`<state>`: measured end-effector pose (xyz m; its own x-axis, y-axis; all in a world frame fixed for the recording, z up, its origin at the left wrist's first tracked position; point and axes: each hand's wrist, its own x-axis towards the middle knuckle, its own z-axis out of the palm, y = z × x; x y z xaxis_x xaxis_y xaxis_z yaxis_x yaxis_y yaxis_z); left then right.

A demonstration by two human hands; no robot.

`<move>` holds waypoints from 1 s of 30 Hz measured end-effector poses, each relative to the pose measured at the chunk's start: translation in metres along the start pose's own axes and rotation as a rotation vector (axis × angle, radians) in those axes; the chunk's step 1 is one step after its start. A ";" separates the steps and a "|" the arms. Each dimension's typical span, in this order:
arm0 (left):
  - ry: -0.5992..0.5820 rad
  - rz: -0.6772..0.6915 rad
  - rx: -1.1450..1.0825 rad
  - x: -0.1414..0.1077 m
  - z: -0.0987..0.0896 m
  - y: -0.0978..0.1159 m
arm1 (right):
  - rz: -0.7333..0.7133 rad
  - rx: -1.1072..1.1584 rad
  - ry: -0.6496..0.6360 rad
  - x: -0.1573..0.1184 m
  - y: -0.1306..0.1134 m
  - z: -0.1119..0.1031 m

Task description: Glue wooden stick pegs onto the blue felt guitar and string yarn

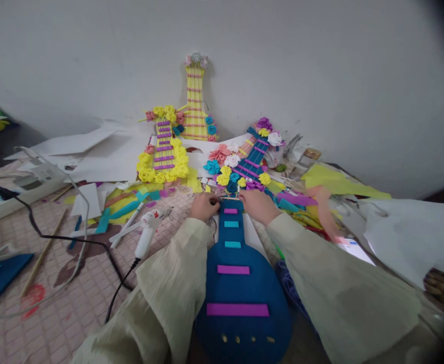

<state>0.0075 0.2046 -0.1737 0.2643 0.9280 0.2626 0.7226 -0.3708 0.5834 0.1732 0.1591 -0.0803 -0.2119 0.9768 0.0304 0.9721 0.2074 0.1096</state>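
Observation:
A dark blue guitar-shaped board [229, 288] lies in front of me with its neck pointing away, crossed by purple and light blue strips. Several small pegs show near its bottom edge. At the left side of the neck's far end is my left hand [204, 206], its fingers closed in a pinch. My right hand [257, 205] is closed at the right side of the same end. Between the two hands a thin light stick or string [230, 197] runs across the neck, with its ends hidden at my fingertips.
Decorated paper guitars [194, 101] lean against the wall. Left of the board lie a white glue gun [146, 236] with a black cable and a power strip [25, 194]. Paper scraps [123, 207] and a lit phone [356, 251] are also around.

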 end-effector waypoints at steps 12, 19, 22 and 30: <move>0.077 0.005 -0.042 -0.001 -0.003 0.005 | 0.029 0.086 -0.036 -0.002 0.006 0.020; 0.096 0.033 -0.067 -0.001 -0.003 0.003 | 0.007 0.157 0.010 -0.010 0.005 0.029; 0.102 0.037 -0.071 0.000 -0.003 0.002 | 0.030 0.192 0.060 -0.013 0.006 0.033; 0.109 0.039 -0.075 0.000 -0.002 0.001 | 0.052 0.287 0.165 -0.018 0.012 0.038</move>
<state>0.0075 0.2041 -0.1716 0.2171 0.9050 0.3660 0.6621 -0.4120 0.6260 0.1923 0.1457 -0.1173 -0.1517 0.9696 0.1921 0.9659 0.1867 -0.1795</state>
